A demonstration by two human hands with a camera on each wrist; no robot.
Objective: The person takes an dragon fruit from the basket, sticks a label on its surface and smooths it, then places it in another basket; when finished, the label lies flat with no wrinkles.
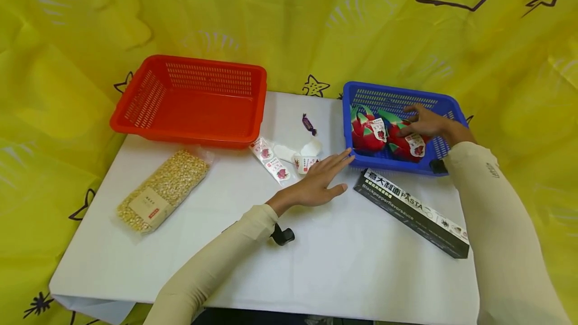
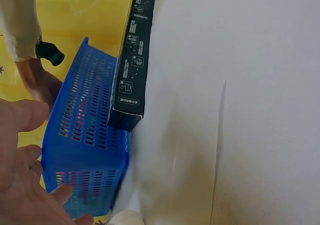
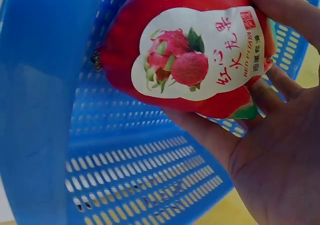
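A red dragon fruit (image 1: 398,146) with green tips and a white label lies in the blue basket (image 1: 397,163). My right hand (image 1: 426,121) grips it from the far right side; in the right wrist view, thumb and fingers curl round the labelled dragon fruit (image 3: 175,55). To its left in the same basket is a second labelled dragon fruit (image 1: 363,137). My left hand (image 1: 316,182) hovers with fingers extended, fingertips right at the basket's front left corner. In the left wrist view that hand (image 2: 22,185) holds nothing, beside the basket wall (image 2: 82,155).
A black pasta box (image 1: 411,209) lies in front of the blue basket. Left of it are a sticker sheet (image 1: 273,162), torn white label pieces (image 1: 307,162) and a wrapped candy (image 1: 309,124). A red basket (image 1: 203,137) stands back left, behind a bag of corn kernels (image 1: 173,179).
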